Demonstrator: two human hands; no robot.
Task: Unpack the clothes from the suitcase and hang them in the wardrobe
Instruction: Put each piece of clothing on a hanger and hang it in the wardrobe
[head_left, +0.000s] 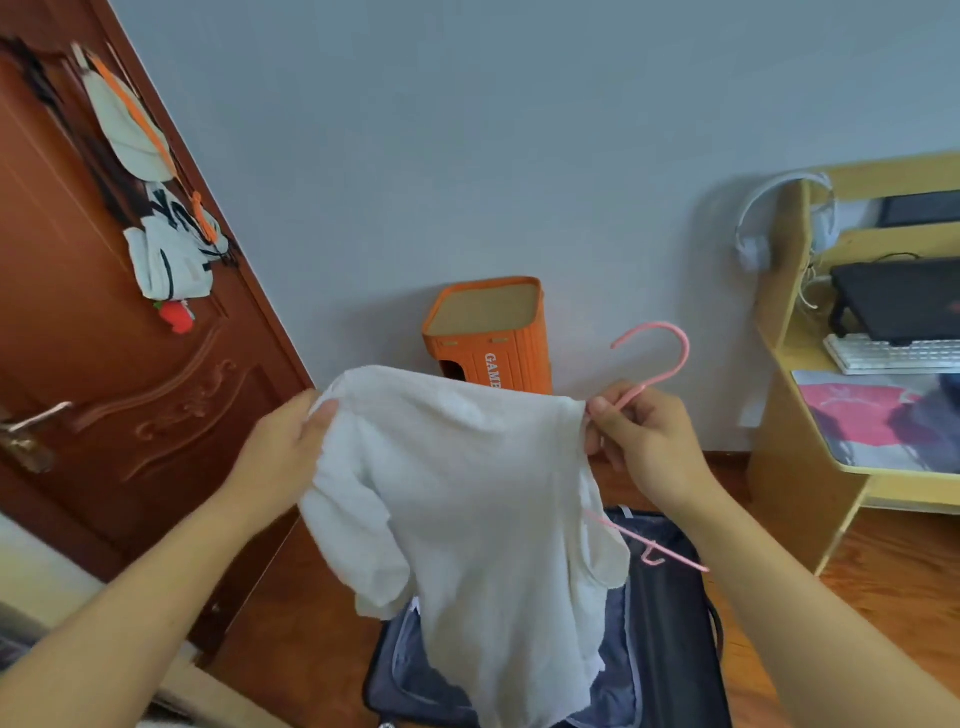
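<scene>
So I've got the white shirt (467, 499) stretched out between my 2 hands, right over the open suitcase (670, 623), which sits straight below them on the floor. My left hand (291, 441) pinches 1 top corner of the fabric, fingers curled round it, so the cloth hangs flat and I can find the opening. My right hand (644, 436) is closed on the neck of the pink hanger (660, 364), hook pointing up and away from me, and it looks like it's pinching the shirt's other corner too. I think I'm partway through feeding the hanger in, since 1 pink arm pokes out under my right wrist and the rest is buried in the fabric.

Can't tell how much is left in the suitcase, the shirt covers most of it. Past my hands there's an orange box (493, 338) against the wall, door (104, 364) beyond my left, desk (831, 415) beyond my right. No wardrobe in view.
</scene>
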